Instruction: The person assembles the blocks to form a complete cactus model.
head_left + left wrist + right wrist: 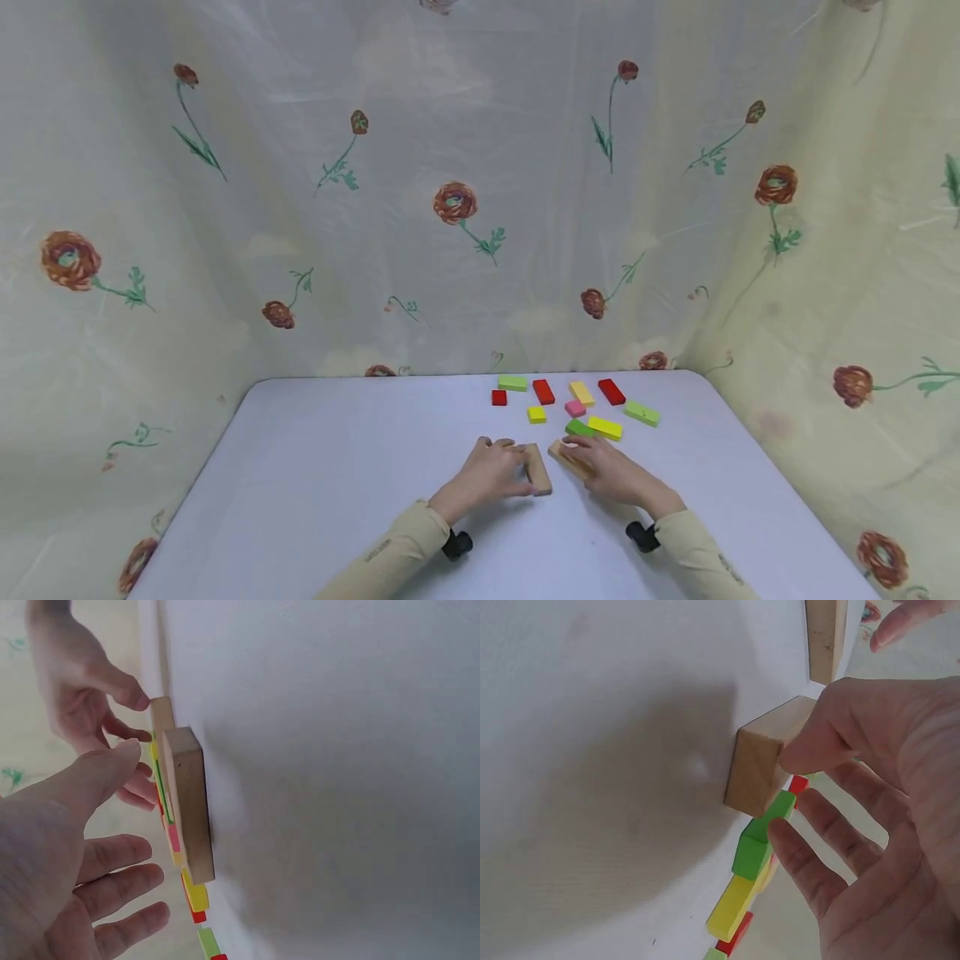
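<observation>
My left hand (491,471) is beside a plain wooden block (537,469), thumb near its close end and fingers near its far end. In the left wrist view a gap shows between the relaxed fingers (124,889) and this block. Just to the right, my right hand (611,473) pinches a second wooden block (754,772) at the table surface, slanted toward the first. The right thumb lies on its upper edge in the right wrist view, while the other fingers reach along the far side, partly hidden.
Beyond the hands lie several coloured blocks on the white table (337,467). A green block (579,427) and a yellow block (605,427) are closest to the right hand. Further back are a red block (611,392) and a light green block (512,383). A flowered curtain (412,275) hangs behind.
</observation>
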{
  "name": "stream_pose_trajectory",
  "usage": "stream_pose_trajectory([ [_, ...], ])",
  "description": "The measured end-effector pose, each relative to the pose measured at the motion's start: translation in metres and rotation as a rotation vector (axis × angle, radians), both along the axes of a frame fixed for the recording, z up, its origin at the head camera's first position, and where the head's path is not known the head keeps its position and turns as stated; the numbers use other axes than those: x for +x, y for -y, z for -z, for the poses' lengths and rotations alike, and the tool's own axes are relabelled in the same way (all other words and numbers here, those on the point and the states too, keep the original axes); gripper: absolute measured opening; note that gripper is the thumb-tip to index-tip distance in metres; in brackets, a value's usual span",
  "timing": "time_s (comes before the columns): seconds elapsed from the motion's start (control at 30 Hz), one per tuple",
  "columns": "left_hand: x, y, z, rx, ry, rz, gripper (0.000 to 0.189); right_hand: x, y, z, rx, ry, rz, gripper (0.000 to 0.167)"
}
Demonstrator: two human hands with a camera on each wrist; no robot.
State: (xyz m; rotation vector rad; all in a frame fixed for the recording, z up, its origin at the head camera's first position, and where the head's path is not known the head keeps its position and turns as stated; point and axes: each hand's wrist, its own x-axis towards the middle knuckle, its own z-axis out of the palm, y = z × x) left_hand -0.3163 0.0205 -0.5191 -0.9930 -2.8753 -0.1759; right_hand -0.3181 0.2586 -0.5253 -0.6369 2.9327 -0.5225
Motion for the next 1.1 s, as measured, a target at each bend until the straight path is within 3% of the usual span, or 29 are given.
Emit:
stream_pose_trajectory([
  [0.23, -0.003, -0.008, 0.012, -0.039, 0.032, 0.020, 0.056, 0.001, -0.002, 0.003, -0.007, 0.045, -0.030, 0.061],
  [0.57, -0.002, -0.010, 0.016, -0.066, -0.014, 0.001, 0.052, 0.001, 0.000, 0.002, -0.033, 0.084, 0.015, 0.063],
  [0.83, -0.002, -0.009, 0.017, -0.057, 0.002, -0.024, 0.051, 0.000, 0.003, 0.004, -0.043, 0.073, 0.028, 0.061],
  [1.1, -0.001, 0.003, 0.016, -0.026, 0.040, -0.045, 0.051, -0.001, 0.005, 0.006, -0.034, 0.024, 0.083, 0.058],
])
